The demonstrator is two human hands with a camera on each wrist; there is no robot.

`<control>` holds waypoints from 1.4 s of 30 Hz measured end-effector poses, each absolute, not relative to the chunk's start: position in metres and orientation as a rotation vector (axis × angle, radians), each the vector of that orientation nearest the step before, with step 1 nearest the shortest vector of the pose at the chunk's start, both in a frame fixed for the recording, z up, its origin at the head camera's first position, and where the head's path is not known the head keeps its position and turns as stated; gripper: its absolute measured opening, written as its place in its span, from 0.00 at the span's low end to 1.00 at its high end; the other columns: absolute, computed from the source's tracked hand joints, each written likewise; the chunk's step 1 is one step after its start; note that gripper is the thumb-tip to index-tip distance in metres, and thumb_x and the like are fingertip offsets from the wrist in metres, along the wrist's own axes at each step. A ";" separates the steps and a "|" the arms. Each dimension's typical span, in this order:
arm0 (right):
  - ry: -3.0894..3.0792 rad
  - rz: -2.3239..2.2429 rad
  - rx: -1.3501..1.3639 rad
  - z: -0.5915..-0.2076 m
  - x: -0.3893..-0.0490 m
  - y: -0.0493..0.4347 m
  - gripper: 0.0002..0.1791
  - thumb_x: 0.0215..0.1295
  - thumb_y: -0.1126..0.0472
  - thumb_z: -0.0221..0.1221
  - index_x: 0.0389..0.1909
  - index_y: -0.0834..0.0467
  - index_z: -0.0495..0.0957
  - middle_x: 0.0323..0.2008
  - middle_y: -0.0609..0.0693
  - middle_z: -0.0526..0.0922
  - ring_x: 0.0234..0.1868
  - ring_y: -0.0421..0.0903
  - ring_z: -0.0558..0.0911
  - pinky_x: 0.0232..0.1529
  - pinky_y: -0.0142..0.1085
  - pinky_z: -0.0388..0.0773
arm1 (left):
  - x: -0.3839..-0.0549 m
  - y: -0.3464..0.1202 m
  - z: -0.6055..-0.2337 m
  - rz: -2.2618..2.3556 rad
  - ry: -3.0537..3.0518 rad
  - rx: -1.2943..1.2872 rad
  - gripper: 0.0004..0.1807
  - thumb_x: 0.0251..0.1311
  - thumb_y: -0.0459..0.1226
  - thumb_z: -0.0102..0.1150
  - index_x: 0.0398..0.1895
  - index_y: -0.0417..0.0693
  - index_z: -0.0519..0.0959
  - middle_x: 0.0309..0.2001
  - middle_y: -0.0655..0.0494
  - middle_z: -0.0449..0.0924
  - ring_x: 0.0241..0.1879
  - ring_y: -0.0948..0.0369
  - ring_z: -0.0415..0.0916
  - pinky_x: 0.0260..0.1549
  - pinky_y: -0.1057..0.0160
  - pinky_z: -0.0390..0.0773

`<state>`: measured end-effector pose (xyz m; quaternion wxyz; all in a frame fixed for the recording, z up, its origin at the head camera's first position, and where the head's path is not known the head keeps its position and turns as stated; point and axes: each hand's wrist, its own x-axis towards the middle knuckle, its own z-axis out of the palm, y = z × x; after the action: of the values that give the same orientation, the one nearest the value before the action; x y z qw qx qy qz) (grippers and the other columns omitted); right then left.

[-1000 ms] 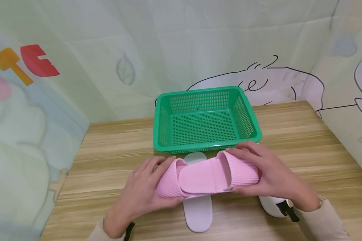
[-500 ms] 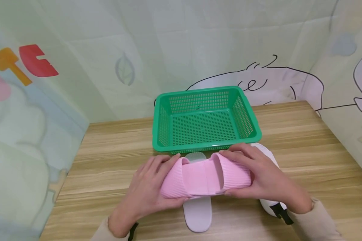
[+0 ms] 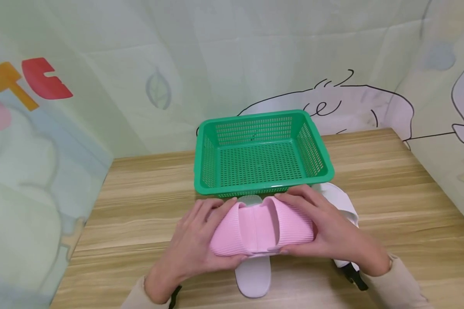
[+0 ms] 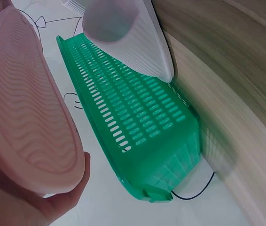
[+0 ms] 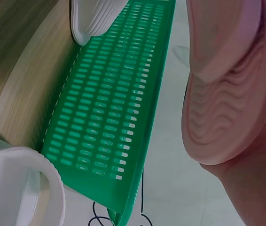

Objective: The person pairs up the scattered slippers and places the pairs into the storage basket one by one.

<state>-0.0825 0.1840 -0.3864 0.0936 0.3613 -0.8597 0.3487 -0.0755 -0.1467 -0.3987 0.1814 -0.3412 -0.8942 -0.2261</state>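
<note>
A pair of overlapped pink slide sandals (image 3: pixel 226 231) is held aloft between left hand (image 3: pixel 195 242) and right hand (image 3: pixel 328 229), fingers and thumbs clamped around the finely ribbed straps (image 3: pixel 295 225). Wavy grooves texture the soles (image 4: pixel 25 103). Below lies a smooth white slide (image 3: pixel 254 277); beyond, a perforated green plastic basket (image 3: pixel 263 187) sits on the wood-grain table (image 3: pixel 151 184).

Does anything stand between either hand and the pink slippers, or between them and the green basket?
Nothing separates the left hand or right hand from the pink slippers: both grip them. Toward the green basket, only its near rim intervenes; the white slipper beneath lies lower, on the table.
</note>
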 end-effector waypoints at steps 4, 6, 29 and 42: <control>-2.555 1.052 1.079 -0.386 -0.083 0.180 0.53 0.47 0.36 0.82 0.75 0.46 0.72 0.67 0.43 0.72 0.64 0.42 0.72 0.54 0.39 0.81 | -0.076 -0.144 -0.398 -0.640 -2.525 -0.968 0.60 0.39 0.72 0.76 0.78 0.58 0.70 0.61 0.55 0.76 0.58 0.58 0.72 0.45 0.53 0.82; -2.553 1.048 1.083 -0.386 -0.083 0.179 0.52 0.48 0.36 0.81 0.75 0.45 0.72 0.66 0.43 0.72 0.63 0.41 0.72 0.53 0.39 0.81 | -0.076 -0.144 -0.398 -0.640 -2.524 -0.970 0.60 0.39 0.72 0.76 0.78 0.58 0.70 0.61 0.55 0.76 0.58 0.58 0.73 0.44 0.53 0.82; -2.472 0.992 1.161 -0.391 -0.078 0.166 0.36 0.58 0.32 0.73 0.65 0.40 0.81 0.64 0.49 0.72 0.63 0.46 0.74 0.55 0.39 0.78 | -0.081 -0.130 -0.406 -0.663 -2.389 -1.065 0.62 0.32 0.67 0.82 0.74 0.49 0.74 0.56 0.50 0.78 0.52 0.56 0.75 0.39 0.57 0.85; -2.525 0.805 1.186 -0.388 -0.076 0.171 0.41 0.54 0.34 0.77 0.70 0.38 0.77 0.68 0.51 0.74 0.70 0.50 0.72 0.63 0.51 0.77 | -0.080 -0.129 -0.408 -0.692 -2.433 -1.062 0.59 0.38 0.68 0.80 0.74 0.50 0.73 0.58 0.51 0.78 0.52 0.57 0.73 0.38 0.60 0.83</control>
<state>-0.0760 0.1715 -0.3876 0.1188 0.4055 -0.8635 0.2754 -0.0798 -0.1286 -0.4076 0.1978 -0.3793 -0.8694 -0.2473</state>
